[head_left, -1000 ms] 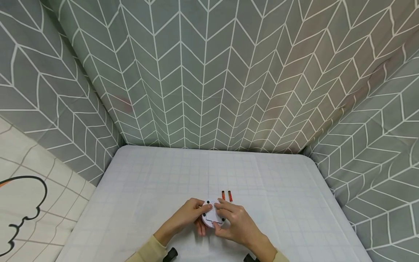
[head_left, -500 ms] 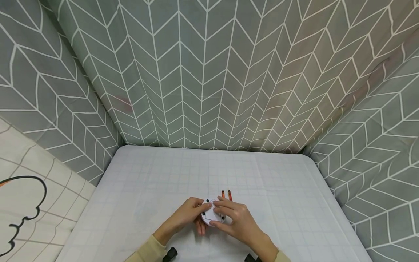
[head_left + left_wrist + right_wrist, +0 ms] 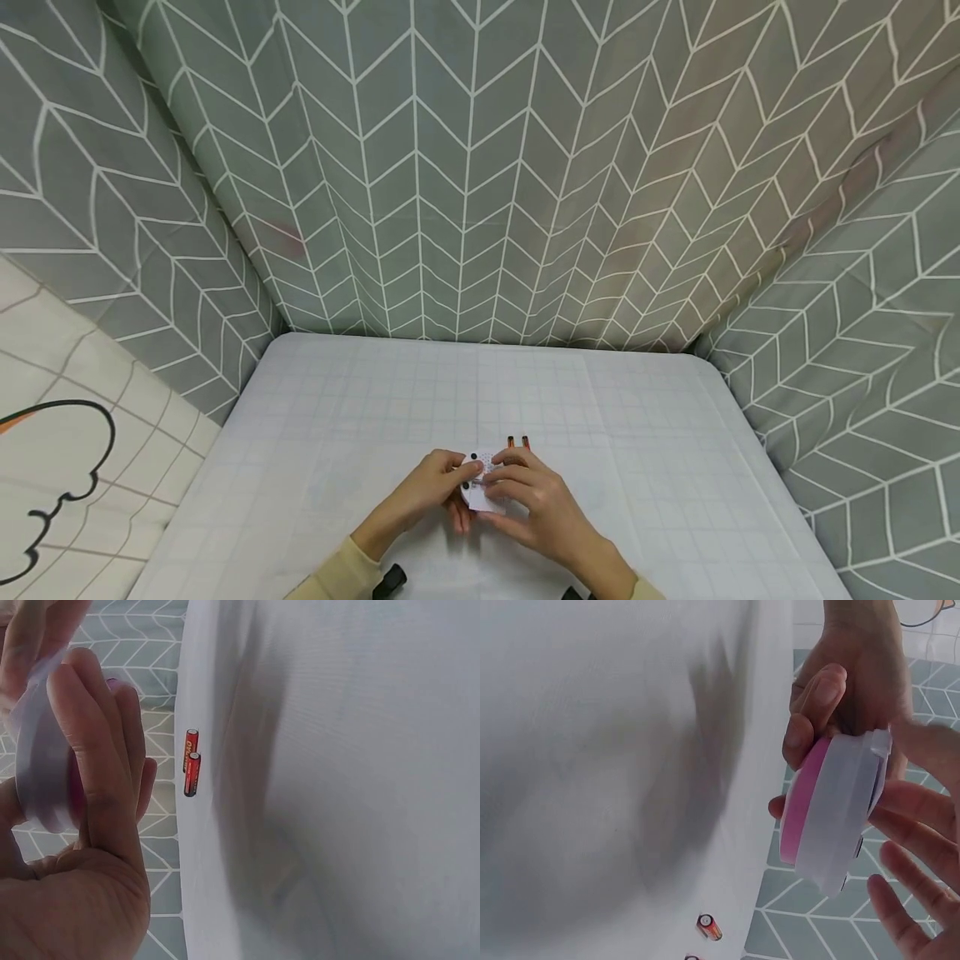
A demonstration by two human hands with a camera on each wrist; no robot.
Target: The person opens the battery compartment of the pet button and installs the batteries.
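Note:
My left hand point(image 3: 437, 487) grips a round white device point(image 3: 836, 806) with a pink band, its thumb on the back face and its fingers underneath. Small holes and dark round feet show on that back face in the head view. My right hand point(image 3: 538, 493) pinches the flat white battery cover point(image 3: 483, 500) between thumb and fingers. In the right wrist view, this cover stands tilted at the device's edge; whether it is fully detached I cannot tell. Its other fingers are spread beside the device. The compartment beneath is mostly hidden.
Two red batteries point(image 3: 191, 769) with dark ends lie on the white-covered table point(image 3: 360, 408), just beyond my right hand. Grey patterned curtains point(image 3: 465, 208) hang behind the table and at both sides.
The battery cover has tilted up from the device's back and shifted toward me under my right fingers. The right hand now hides more of the batteries. My left hand keeps its grip.

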